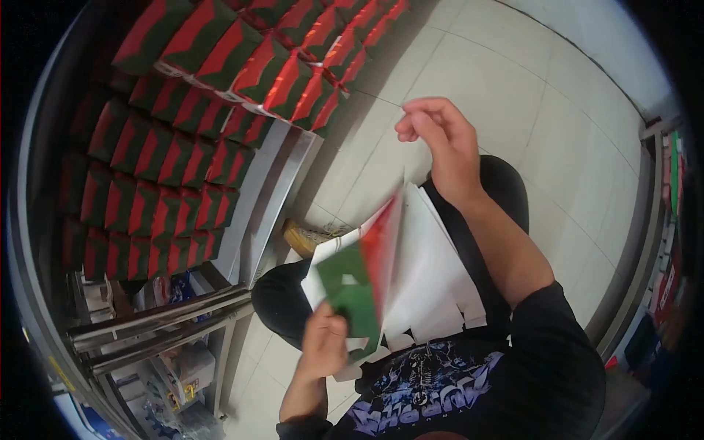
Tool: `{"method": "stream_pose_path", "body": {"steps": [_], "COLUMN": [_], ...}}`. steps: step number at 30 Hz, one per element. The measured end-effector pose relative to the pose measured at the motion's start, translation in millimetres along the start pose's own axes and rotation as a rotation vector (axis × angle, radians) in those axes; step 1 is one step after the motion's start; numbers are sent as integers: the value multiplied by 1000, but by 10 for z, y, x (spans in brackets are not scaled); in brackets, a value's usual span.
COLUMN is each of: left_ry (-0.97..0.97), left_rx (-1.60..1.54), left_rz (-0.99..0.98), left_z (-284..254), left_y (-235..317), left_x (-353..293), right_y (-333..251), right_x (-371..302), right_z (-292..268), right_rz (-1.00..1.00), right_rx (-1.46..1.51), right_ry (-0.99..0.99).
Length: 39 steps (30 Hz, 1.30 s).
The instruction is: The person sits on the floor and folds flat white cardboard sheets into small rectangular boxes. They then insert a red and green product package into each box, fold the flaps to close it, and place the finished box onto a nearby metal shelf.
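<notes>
Over my lap, my left hand [325, 343] grips the lower left edge of a flat printed cardboard sheet [350, 282], its thumb lying on the green face. That sheet is green and red with small white patches, and its upper part is blurred. Behind and beside it, white cardboard sheets [425, 268] with notched lower edges rest across my legs. Whether they are separate pieces or part of the printed one, I cannot tell. My right hand [449, 150] is raised beyond the sheets, apart from them. Its fingers curl in beside the thumb, and nothing shows in them.
On the left, a metal rack [282, 180] bears rows of red and dark green boxes [165, 154], stacked several high. Below them, a lower shelf holds a clear plastic bin [187, 367]. More shelving with goods [667, 242] lines the right. Pale tiles [506, 81] cover the floor.
</notes>
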<state>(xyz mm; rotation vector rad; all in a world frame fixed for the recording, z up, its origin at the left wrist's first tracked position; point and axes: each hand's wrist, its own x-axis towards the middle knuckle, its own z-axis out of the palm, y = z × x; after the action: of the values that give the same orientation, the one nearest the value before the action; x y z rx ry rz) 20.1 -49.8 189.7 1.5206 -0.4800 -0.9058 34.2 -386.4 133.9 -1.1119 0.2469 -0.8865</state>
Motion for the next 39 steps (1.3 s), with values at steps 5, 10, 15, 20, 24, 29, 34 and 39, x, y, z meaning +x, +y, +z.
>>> {"method": "stream_pose_path", "body": {"steps": [5,10,15,20,24,29,34,39], "left_ry": [383,607,649,535,649,545,627,419], "left_rx": [-68,-265,-275,-400,-171,-307,-189,-30], "left_rz": [355,538,604,521,559,646,513,468], "left_z": [-24,160,273,159,616,491,610,467], "left_y": [381,540,521,424,337,333,-40,126], "left_x": [261,554,688,838,793,937,707,636], "right_y": [-262,-485,-417,-555,-422,-439,-267,-311], "right_x": [-427,-712,-707,-745,-735,-758,-828,-819], "right_z": [267,546,375,289,459,345,420,272], "right_rz": [-785,-937,-875,-570,-547,-735,-777,-640], "right_rx": [-332,-545,-529,-506,-489,-643,-626,-710], "right_ry": [-687,-708,-745,-577,-559,-652,-465,-677]}}
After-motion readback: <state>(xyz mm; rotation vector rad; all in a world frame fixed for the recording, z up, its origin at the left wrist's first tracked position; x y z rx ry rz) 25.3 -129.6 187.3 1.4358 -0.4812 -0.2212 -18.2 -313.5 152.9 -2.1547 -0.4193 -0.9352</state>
